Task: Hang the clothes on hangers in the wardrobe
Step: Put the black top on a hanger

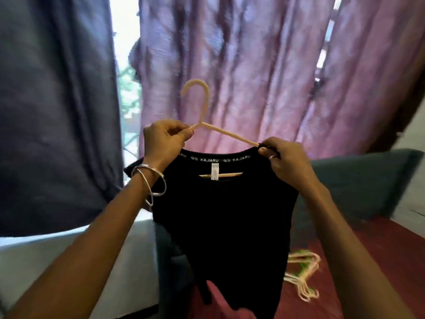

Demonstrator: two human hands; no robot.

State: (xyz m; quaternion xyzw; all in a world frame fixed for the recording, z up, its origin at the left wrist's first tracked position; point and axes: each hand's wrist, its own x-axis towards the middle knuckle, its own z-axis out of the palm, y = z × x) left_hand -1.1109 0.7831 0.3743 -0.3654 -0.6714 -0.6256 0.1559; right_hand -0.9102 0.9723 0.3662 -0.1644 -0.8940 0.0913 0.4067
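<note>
A black T-shirt point(220, 215) with white lettering inside its collar hangs in front of me on a pale peach plastic hanger point(202, 104). The hanger's hook points up and its lower bar shows through the neck opening. My left hand point(164, 139) pinches the hanger's left arm just below the hook. My right hand point(284, 157) pinches the shirt's collar at the hanger's right arm. The shirt's left shoulder is hidden behind my left wrist, which wears two silver bangles.
Several loose pale hangers point(303, 276) lie on a dark red bed cover point(379, 245) at the lower right. A dark teal cushion point(358, 180) lies behind it. Pink curtains point(253, 65) and a dark blue curtain point(57, 100) hang ahead, daylight between them.
</note>
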